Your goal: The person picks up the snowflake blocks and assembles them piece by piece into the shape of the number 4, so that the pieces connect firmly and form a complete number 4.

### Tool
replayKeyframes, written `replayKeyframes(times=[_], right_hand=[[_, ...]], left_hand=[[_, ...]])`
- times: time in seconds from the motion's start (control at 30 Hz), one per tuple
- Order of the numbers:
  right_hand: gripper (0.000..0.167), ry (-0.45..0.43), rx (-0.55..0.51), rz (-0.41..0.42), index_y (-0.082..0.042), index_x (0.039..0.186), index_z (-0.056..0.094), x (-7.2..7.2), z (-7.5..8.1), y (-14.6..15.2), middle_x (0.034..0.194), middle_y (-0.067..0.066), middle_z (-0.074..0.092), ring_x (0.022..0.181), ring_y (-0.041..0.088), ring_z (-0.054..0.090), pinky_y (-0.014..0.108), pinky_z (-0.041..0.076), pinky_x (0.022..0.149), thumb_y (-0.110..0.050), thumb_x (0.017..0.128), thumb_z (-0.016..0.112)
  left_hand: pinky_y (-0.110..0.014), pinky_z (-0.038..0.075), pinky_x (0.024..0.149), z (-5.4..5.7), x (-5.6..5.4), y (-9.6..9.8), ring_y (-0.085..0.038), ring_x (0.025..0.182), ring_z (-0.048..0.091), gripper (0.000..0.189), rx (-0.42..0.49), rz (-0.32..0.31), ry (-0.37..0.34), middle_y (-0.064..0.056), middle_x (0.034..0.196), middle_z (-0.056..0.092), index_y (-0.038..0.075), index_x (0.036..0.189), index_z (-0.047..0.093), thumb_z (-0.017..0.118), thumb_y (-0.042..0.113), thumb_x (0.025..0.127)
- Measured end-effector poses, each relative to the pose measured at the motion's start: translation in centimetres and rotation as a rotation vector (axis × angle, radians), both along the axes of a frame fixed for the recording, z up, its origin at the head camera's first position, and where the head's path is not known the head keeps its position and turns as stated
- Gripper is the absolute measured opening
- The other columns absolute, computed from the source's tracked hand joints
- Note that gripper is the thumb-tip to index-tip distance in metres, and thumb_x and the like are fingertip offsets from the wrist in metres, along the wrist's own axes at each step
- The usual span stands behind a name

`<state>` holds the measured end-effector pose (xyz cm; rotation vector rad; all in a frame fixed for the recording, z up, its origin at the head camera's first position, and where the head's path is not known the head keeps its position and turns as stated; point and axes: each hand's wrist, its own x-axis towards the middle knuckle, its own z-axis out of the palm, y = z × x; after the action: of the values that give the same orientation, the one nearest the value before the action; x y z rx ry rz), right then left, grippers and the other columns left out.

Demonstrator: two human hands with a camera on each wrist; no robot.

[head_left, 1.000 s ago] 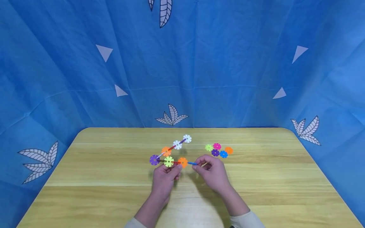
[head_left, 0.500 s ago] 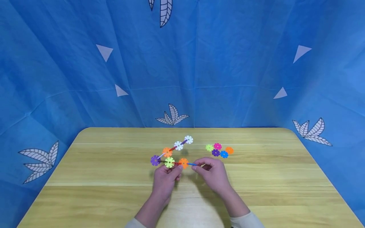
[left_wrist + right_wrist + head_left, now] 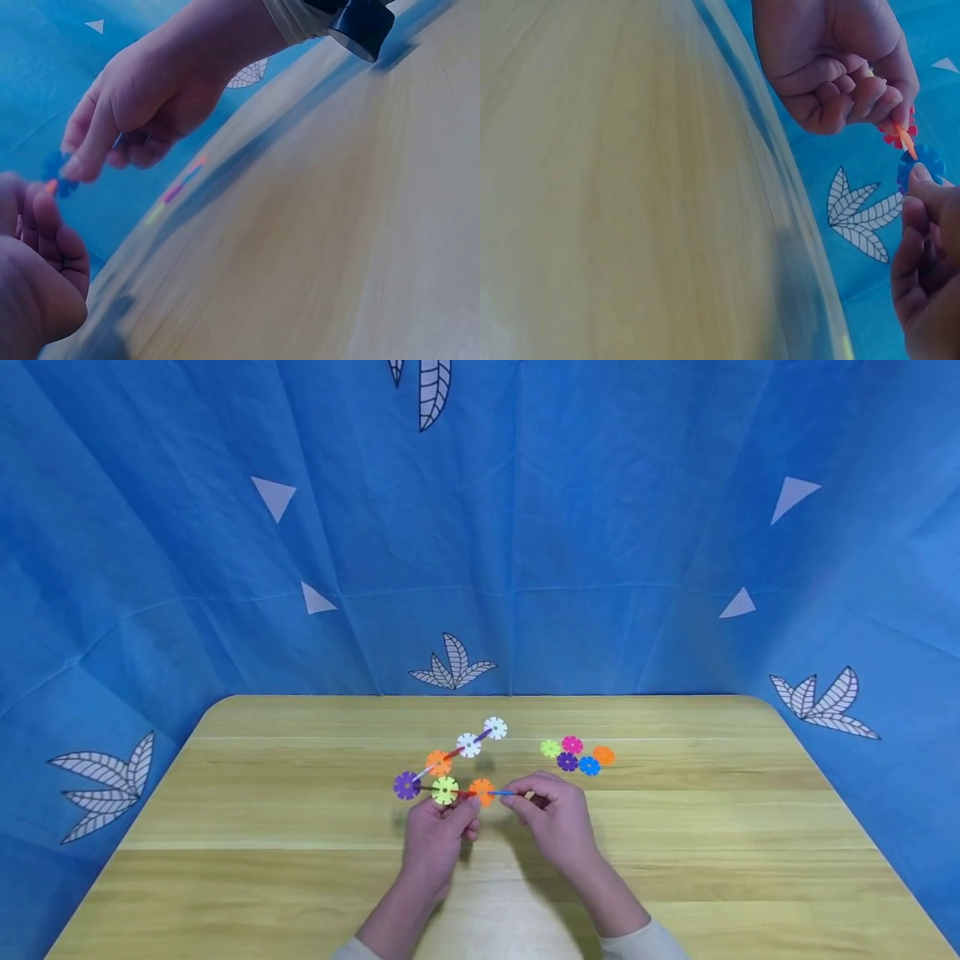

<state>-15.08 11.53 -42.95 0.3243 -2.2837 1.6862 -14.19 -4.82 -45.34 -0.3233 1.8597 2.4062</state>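
A bent chain of notched interlocking discs is held above the table in the head view. It runs from a white disc [image 3: 495, 727] through an orange disc [image 3: 438, 763] to a purple disc [image 3: 407, 785], then back right past a yellow-green disc [image 3: 445, 790]. My left hand [image 3: 438, 843] pinches the chain at its near orange disc [image 3: 482, 788], beside a red disc [image 3: 890, 140]. Between right thumb and forefinger, my right hand [image 3: 558, 822] pinches a blue disc [image 3: 924, 165], whose edge meets the near orange disc. Fingertips partly cover both.
On the wooden table [image 3: 712, 843], a small group of loose discs lies beyond my right hand: yellow-green [image 3: 551, 748], pink [image 3: 572, 744], purple [image 3: 567, 762], blue [image 3: 589, 766] and orange [image 3: 603, 755]. A blue patterned cloth [image 3: 600, 527] hangs behind the table.
My right hand has shifted slightly left with the blue disc, closer to the near orange disc. The left hand and chain have barely moved; the loose discs stay put.
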Motion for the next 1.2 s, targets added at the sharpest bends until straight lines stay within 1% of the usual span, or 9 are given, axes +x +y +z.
replayKeyframes(times=[0.13,0.33,0.43,0.57,0.67,0.73,0.83,0.97,1.2], right_hand=[[0.01,-0.019,-0.008,-0.032,0.001,0.081,0.075,0.7,1.7,-0.4,0.074,0.008,0.067,0.049,0.015,0.054,0.018,0.04,0.044,0.01,0.078,0.079],[0.01,-0.022,-0.009,-0.062,0.0,0.081,0.076,0.7,1.8,-0.5,0.074,0.008,0.069,0.048,0.017,0.055,0.018,0.04,0.043,0.009,0.078,0.08],[0.011,-0.012,-0.006,-0.068,0.0,0.082,0.076,0.6,1.6,-0.6,0.075,0.009,0.069,0.048,0.016,0.054,0.019,0.041,0.043,0.01,0.077,0.08],[0.013,-0.002,-0.008,-0.066,-0.002,0.083,0.077,-0.1,0.0,-0.4,0.076,0.006,0.07,0.048,0.016,0.055,0.019,0.042,0.043,0.008,0.076,0.082],[0.014,-0.027,-0.013,-0.054,-0.007,0.086,0.078,-0.6,-1.4,0.0,0.078,0.001,0.07,0.048,0.015,0.055,0.019,0.042,0.043,0.003,0.077,0.083],[0.017,-0.054,-0.007,-0.043,-0.011,0.089,0.078,-0.7,-1.7,0.3,0.078,-0.001,0.07,0.05,0.014,0.055,0.02,0.043,0.043,-0.001,0.077,0.085],[0.021,-0.098,0.016,-0.044,-0.012,0.094,0.078,-0.7,-1.9,1.0,0.08,-0.003,0.069,0.053,0.014,0.056,0.022,0.046,0.045,-0.004,0.077,0.086],[0.026,-0.154,0.073,-0.079,-0.008,0.1,0.077,-0.7,-2.0,2.5,0.08,-0.003,0.068,0.057,0.017,0.059,0.026,0.05,0.048,-0.005,0.077,0.087],[0.03,-0.231,0.173,-0.168,-0.01,0.108,0.075,-0.9,-1.9,5.6,0.083,0.001,0.067,0.063,0.02,0.061,0.028,0.053,0.052,-0.008,0.079,0.085]], left_hand=[[-0.025,0.057,0.062,0.1,0.1,0.2,-0.015,0.067,0.061,0.019,0.012,0.017,0.004,-0.021,0.086,0.066,-0.005,0.097,0.069,0.076,0.009,0.087],[-0.024,0.056,0.06,0.0,0.1,0.4,-0.014,0.065,0.06,0.019,0.038,0.036,-0.008,-0.02,0.085,0.067,-0.004,0.093,0.068,0.079,0.01,0.086],[-0.024,0.056,0.059,0.0,0.1,0.4,-0.014,0.063,0.059,0.018,0.034,0.032,-0.006,-0.02,0.082,0.067,-0.002,0.09,0.068,0.079,0.011,0.085],[-0.024,0.056,0.061,0.0,0.0,0.3,-0.015,0.065,0.059,0.017,0.02,0.031,-0.001,-0.019,0.084,0.067,-0.003,0.091,0.068,0.079,0.009,0.085],[-0.023,0.056,0.062,0.0,0.0,0.2,-0.015,0.067,0.06,0.018,0.009,0.035,-0.008,-0.017,0.086,0.067,-0.003,0.093,0.069,0.079,0.009,0.085],[-0.023,0.056,0.062,0.1,-0.1,0.1,-0.014,0.067,0.059,0.019,0.0,0.036,-0.01,-0.017,0.086,0.067,-0.003,0.095,0.069,0.079,0.009,0.085],[-0.023,0.055,0.061,0.2,-0.1,0.0,-0.015,0.067,0.059,0.019,-0.015,0.036,-0.014,-0.018,0.087,0.067,-0.003,0.095,0.069,0.079,0.01,0.085],[-0.023,0.055,0.061,0.2,-0.1,-0.2,-0.016,0.066,0.058,0.018,-0.027,0.032,-0.011,-0.02,0.087,0.067,-0.001,0.094,0.069,0.079,0.011,0.085],[-0.023,0.055,0.061,0.2,-0.2,-0.3,-0.013,0.066,0.058,0.014,-0.014,0.026,0.002,-0.012,0.084,0.067,0.0,0.093,0.07,0.078,0.008,0.086]])
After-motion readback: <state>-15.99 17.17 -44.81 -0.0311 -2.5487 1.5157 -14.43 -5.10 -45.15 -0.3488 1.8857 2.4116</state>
